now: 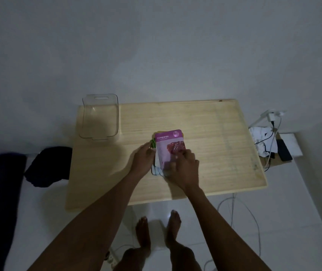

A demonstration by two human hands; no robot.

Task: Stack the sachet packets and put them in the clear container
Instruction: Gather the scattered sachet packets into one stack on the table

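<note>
A pile of sachet packets (pixel 168 147) lies in the middle of the light wooden table (pixel 215 149), with a purple "Pomegranate" packet on top and green and white edges showing under it. My left hand (pixel 143 160) presses against the pile's left side. Over the pile's lower right part lies my right hand (pixel 183 166), fingers on the top packet. The clear container (pixel 99 116) stands empty at the table's back left corner, apart from the pile.
To the right of the table are crumpled white paper (pixel 262 139), a charger with cables (pixel 271 118) and a dark phone (pixel 283 152). Dark cloth (pixel 48 167) lies on the floor at left. My bare feet (pixel 158 231) stand below the table's front edge.
</note>
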